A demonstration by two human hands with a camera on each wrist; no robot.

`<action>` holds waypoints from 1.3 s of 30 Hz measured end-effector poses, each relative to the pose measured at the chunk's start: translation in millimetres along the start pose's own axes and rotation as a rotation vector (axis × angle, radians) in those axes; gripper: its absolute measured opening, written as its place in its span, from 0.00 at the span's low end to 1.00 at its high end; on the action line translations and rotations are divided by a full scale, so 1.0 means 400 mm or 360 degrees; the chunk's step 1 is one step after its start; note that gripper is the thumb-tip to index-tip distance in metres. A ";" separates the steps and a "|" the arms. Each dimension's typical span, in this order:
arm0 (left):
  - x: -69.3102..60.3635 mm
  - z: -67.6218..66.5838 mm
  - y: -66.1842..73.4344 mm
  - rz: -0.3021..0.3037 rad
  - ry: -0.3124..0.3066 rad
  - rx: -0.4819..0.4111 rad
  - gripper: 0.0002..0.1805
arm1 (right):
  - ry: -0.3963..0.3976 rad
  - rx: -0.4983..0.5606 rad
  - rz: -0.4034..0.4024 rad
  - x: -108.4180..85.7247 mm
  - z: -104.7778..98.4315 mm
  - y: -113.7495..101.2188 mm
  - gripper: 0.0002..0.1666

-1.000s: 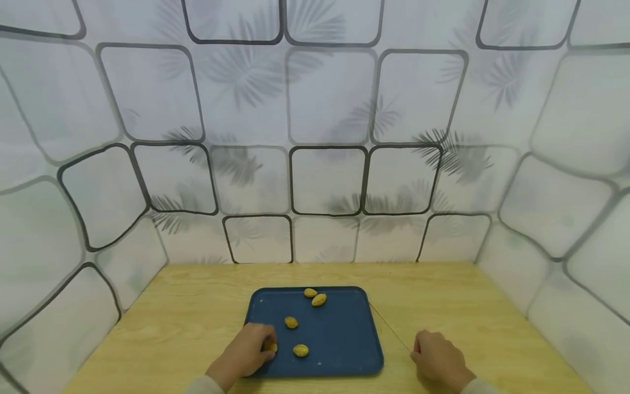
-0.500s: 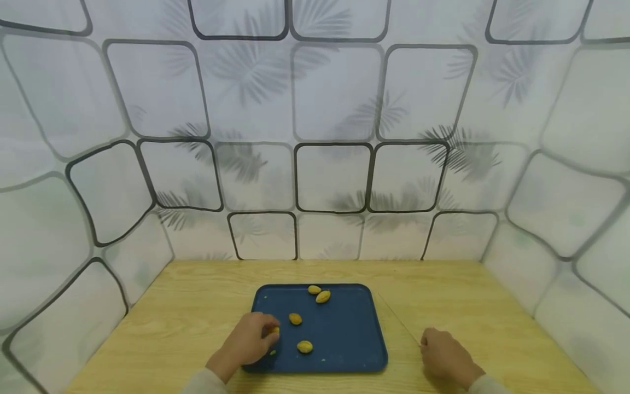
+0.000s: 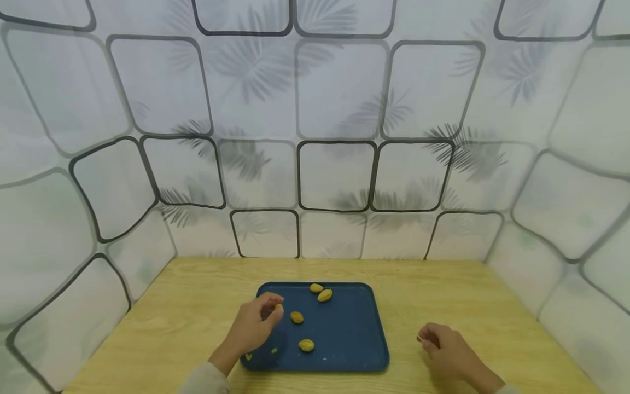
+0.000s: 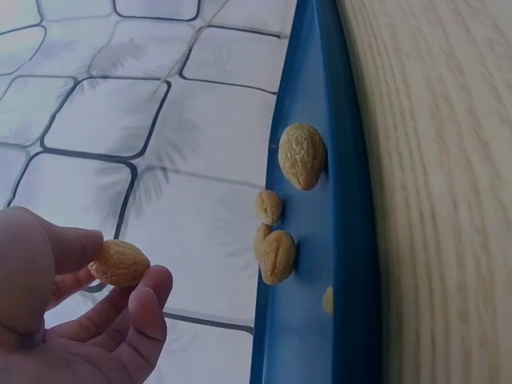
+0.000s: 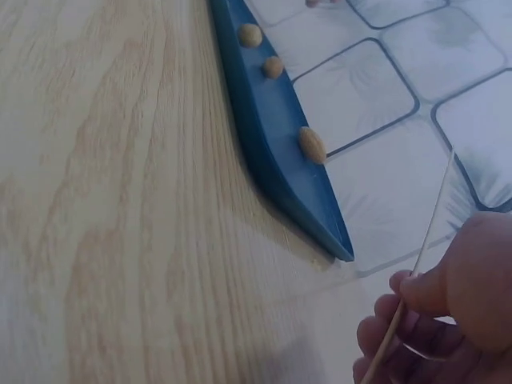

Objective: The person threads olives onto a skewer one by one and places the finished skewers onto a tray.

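My left hand [image 3: 250,326] is above the left side of a blue tray [image 3: 346,334]. Between thumb and fingertips it pinches a wrinkled yellow dried fruit [image 4: 120,263], which its fingers partly hide in the head view. Similar oval fruits lie on the tray: one near the front [image 3: 306,345], one mid-tray [image 3: 297,317] and two together [image 3: 325,295] by the far rim. To the right of the tray, above the table, my right hand [image 3: 445,350] grips a thin wooden skewer [image 5: 432,212]. The skewer's bare tip slants upward, and in the head view it barely shows.
Small yellow bits [image 3: 274,351] lie in the tray's front left corner. The tray stands on a light wooden table [image 3: 206,279]. A white patterned curtain [image 3: 334,175] encloses the back and both sides.
My left hand has lifted the dried fruit off the tray and moved it up and forward. My right hand has turned, so the skewer no longer shows as a long line toward the tray.
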State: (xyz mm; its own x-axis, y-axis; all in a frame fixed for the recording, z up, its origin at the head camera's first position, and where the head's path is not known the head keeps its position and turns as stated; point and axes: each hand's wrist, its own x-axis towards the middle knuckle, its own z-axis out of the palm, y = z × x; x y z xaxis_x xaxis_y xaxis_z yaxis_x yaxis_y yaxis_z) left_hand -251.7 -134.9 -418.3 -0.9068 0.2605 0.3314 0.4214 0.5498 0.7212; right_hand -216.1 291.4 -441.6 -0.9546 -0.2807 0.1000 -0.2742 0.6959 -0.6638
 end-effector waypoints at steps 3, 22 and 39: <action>0.001 -0.002 0.012 -0.0006 0.0019 -0.0105 0.12 | -0.0054 0.0118 -0.0068 -0.004 -0.003 -0.006 0.04; 0.033 0.008 0.069 -0.0131 0.0020 -0.0428 0.17 | -0.0181 0.0259 -0.0389 0.023 0.044 -0.068 0.05; 0.026 -0.004 0.105 -0.0200 0.0007 -0.1171 0.16 | -0.0362 0.0414 -0.0483 -0.005 0.044 -0.148 0.10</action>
State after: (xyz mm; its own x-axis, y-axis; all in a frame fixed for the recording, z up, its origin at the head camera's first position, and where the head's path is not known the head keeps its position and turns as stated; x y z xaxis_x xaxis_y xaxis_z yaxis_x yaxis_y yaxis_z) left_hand -243.6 -110.4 -383.5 -0.9485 0.2270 0.2210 0.2034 -0.0986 0.9741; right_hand -195.8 239.3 -415.8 -0.7778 -0.6044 0.1726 -0.4712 0.3789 -0.7965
